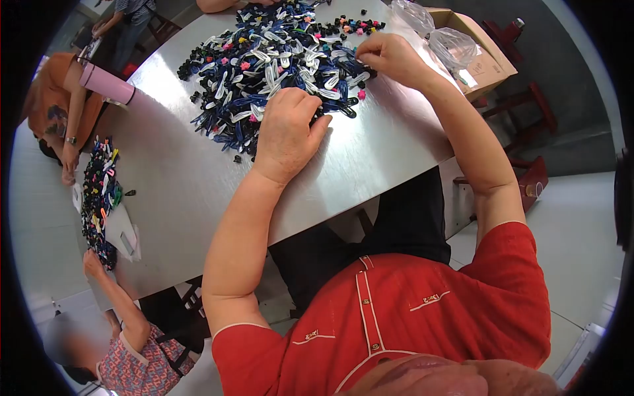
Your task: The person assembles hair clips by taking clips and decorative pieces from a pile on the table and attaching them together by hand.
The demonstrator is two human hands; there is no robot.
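Note:
A large pile of hair clips [231, 86], mostly dark blue, white and black with small coloured pieces, covers the upper middle of the metal table [172, 178]. My left hand [288, 132] rests on the pile's near edge, its fingers curled down over the clips and the thumb pointing right; what lies under the fingertips is hidden. At the pile's right edge my right hand [389, 58] has thumb and fingers pinched together beside dark clips. Anything between those fingertips is too small to make out. A pink piece [361, 95] lies just below.
An open cardboard box [485, 59] with clear plastic bags [452, 47] stands at the upper right. A pink cup [107, 84] and a second clip pile [99, 198] are at the left, with people beside them. Red stools [528, 112] stand at right.

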